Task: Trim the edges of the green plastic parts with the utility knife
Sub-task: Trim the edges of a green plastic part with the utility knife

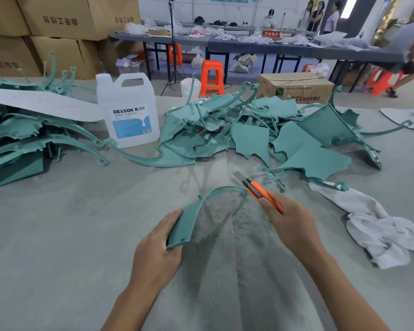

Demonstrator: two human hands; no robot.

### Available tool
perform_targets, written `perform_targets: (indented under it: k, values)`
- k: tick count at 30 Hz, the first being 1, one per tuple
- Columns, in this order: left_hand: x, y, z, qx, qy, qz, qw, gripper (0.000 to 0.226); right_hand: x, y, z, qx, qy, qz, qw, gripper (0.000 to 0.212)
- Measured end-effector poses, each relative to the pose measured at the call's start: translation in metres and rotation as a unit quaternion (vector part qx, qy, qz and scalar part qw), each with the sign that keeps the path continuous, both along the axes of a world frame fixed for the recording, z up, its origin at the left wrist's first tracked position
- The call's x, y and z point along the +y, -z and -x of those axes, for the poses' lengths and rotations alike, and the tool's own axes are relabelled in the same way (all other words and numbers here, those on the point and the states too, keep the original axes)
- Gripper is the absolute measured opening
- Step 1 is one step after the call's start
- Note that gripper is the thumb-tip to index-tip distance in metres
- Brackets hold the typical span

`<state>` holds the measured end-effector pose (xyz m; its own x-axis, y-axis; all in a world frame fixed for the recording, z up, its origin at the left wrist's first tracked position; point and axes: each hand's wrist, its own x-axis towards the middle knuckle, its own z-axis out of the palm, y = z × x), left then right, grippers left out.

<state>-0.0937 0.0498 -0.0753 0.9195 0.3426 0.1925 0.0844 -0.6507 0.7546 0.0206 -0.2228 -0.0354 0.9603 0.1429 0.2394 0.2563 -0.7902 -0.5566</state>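
**Trimming one curved green part over the tabletop**

Holds one green plastic part (189, 223) low over the grey tabletop (58, 235), with the left grip (158, 244) clamped on its wide flat end, thumb on the upper side and fingers curled around the outer edge. Lets the thin curved arm of this part arch up and to the right, toward the knife. Grasps the orange utility knife (258, 189) in the right grip (289, 225), fingers closed tightly around the handle, blade pushed out and pointing up and to the left. Knife body just beside the tip of the curved arm; touching or not, cannot tell.

Under and between both hands, a spread of fine pale shavings (225, 225) on the tabletop. To the right, a crumpled white cloth (380, 228), with one green piece lying across its upper end. Behind the hands, a big heap of green parts (249, 134), flat wing shapes and long thin arms mixed together. At the left, a second heap (22, 139) with a white sheet (34, 103) on top of it. Between the two heaps, a white plastic jug (129, 111) with a blue label, standing upright.

Farther back: stacked cardboard boxes (58, 20) at the left, an orange stool (212, 77), a black tripod (173, 44), one more carton (294, 88) behind the tabletop, and long dark tables (249, 46) with small things on them.
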Motion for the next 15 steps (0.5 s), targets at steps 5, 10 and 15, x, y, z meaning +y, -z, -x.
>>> perform_targets:
  k: [5, 10, 15]
  values:
    - [0.002, 0.003, 0.0, 0.008, 0.007, -0.009, 1.0, 0.059, 0.021, 0.003, 0.023, 0.047, -0.121, -0.066, 0.989, 0.025]
    - [0.001, 0.007, 0.0, -0.004, -0.01, 0.017, 1.0, 0.054, -0.019, 0.021, -0.014, 0.048, 0.059, 0.12, 0.99, 0.034]
    - [0.009, 0.01, 0.002, 0.002, 0.01, 0.039, 0.999, 0.059, -0.037, 0.03, -0.014, 0.025, 0.105, 0.111, 0.988, 0.035]
